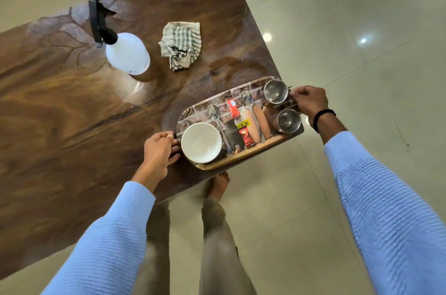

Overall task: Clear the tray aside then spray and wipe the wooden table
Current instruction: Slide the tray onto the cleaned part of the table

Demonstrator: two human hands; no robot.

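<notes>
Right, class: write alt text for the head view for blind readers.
A person's left hand and right hand grip a tray holding a bowl, spoons and two steel cups at the corner of a wooden table; a spray bottle and checked cloth sit beyond.

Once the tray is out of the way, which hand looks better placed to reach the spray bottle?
Left, probably. The left hand grips the tray at the end over the table, the side where the spray bottle is. The right hand holds the other end, out past the table edge.
</notes>
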